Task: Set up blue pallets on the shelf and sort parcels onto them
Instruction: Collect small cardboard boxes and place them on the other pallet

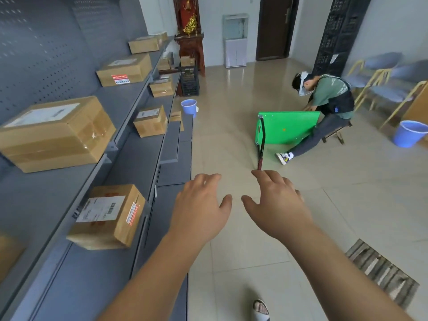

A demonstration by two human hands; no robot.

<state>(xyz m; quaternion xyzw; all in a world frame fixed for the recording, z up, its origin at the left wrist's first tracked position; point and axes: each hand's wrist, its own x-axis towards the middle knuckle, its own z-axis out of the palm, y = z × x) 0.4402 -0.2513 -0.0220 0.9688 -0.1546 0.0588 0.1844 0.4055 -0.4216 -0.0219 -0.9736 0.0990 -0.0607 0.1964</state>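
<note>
My left hand [199, 209] and my right hand [278, 205] reach forward over the tiled floor, side by side, fingers spread and holding nothing. To the left runs a grey metal shelf unit [129, 105] with several cardboard parcels on its tiers. The nearest parcel [108, 216] lies on a lower tier just left of my left hand. A large parcel [55, 133] sits on the upper tier. No blue pallet is in view.
A seated person [328, 100] holds a green folded platform cart [287, 130] ahead on the floor. Blue buckets stand by the shelf end [188, 107] and at the right [410, 133]. Chairs [379, 77] line the right wall. A striped mat [382, 272] lies at lower right.
</note>
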